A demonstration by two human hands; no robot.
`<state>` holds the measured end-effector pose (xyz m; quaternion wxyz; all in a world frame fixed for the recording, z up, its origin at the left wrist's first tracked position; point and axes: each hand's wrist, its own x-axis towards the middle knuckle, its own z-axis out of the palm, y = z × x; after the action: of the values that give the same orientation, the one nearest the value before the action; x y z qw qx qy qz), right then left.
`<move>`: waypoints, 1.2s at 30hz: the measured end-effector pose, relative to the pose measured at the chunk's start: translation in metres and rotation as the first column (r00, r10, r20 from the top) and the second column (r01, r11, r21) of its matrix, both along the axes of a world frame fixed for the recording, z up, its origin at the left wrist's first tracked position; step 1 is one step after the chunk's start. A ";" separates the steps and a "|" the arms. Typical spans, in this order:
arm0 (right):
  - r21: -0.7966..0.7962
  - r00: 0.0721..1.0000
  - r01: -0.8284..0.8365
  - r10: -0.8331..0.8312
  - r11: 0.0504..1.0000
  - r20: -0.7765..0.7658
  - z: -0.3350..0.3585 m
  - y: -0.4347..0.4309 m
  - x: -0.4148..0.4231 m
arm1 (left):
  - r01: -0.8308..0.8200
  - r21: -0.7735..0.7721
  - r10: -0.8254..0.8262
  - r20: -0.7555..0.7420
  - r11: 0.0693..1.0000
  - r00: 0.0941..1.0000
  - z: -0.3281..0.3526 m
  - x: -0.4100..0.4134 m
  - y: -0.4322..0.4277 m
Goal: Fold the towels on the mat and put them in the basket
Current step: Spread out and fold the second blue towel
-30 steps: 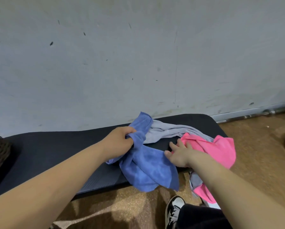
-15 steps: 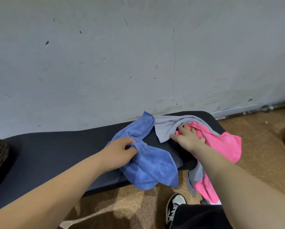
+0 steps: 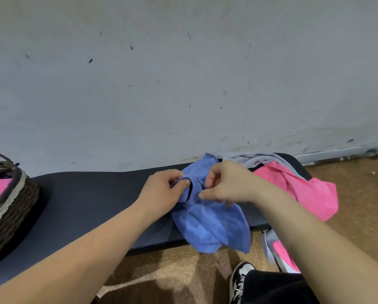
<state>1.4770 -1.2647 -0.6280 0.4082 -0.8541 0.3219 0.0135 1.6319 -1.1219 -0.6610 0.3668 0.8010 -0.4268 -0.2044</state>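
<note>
Blue towel, crumpled on the mat, is pinched by the left hand and right hand; finding its corners to spread it likely comes next.

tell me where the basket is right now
In the head view the wicker basket sits at the far left edge, partly cut off, on the left end of the dark mat, well apart from the blue towel.

mat bare btwn basket & blue towel, pink towel at R end, wall behind
</note>
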 end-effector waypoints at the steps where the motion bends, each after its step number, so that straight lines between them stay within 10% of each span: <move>1: 0.063 1.000 -0.012 0.011 0.998 0.021 0.003 0.012 -0.002 | -0.013 -0.020 0.013 0.011 1.000 1.000 0.005 0.000 0.001; 15: 0.164 0.789 0.304 -0.345 0.938 0.509 0.013 0.059 0.043 | 0.035 0.047 -0.042 0.159 0.998 0.986 0.069 0.040 0.067; 19: 0.207 0.775 0.128 -0.227 0.970 0.590 0.038 0.072 0.046 | -0.072 0.111 0.041 0.258 0.991 0.965 0.071 0.064 0.102; 23: -0.137 0.918 -0.124 0.166 0.983 0.361 0.035 0.063 0.035 | -0.245 0.054 0.218 0.297 0.968 0.930 0.086 0.089 0.136; 31: -0.274 0.967 0.049 0.023 0.961 0.255 0.008 0.043 0.026 | -0.216 0.161 0.158 0.312 0.963 0.937 0.090 0.102 0.175; 36: 0.177 0.861 0.193 -0.253 0.965 0.441 0.011 0.036 0.017 | -0.135 0.194 0.068 0.320 0.972 0.945 0.089 0.100 0.194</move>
<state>1.4936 -1.2288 -0.6170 0.5247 -0.7624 0.3113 -0.2159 1.7318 -0.9277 -0.5718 0.2167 0.8789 -0.4128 -0.1009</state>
